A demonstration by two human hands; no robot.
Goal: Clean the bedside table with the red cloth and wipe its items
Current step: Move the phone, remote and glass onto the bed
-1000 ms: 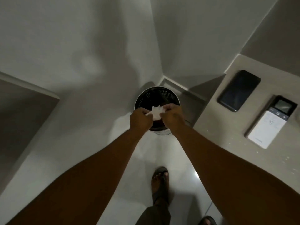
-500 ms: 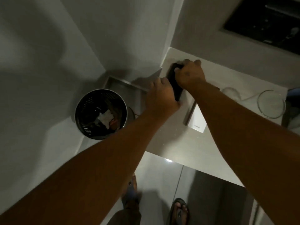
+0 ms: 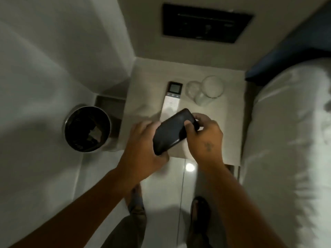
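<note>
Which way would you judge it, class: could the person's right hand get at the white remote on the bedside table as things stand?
Probably not at once: the right hand and left hand both hold the black phone above the remote. Nothing else blocks it.

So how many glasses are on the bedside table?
2: a small glass beside the remote, and a larger glass touching its right side. None seem hidden.

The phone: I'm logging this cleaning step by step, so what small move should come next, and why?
Probably set the phone down off the bedside table, perhaps on the bed. Both the left hand and right hand hold it above the tabletop, and no red cloth is in view, so a hand must be freed to fetch one.
</note>
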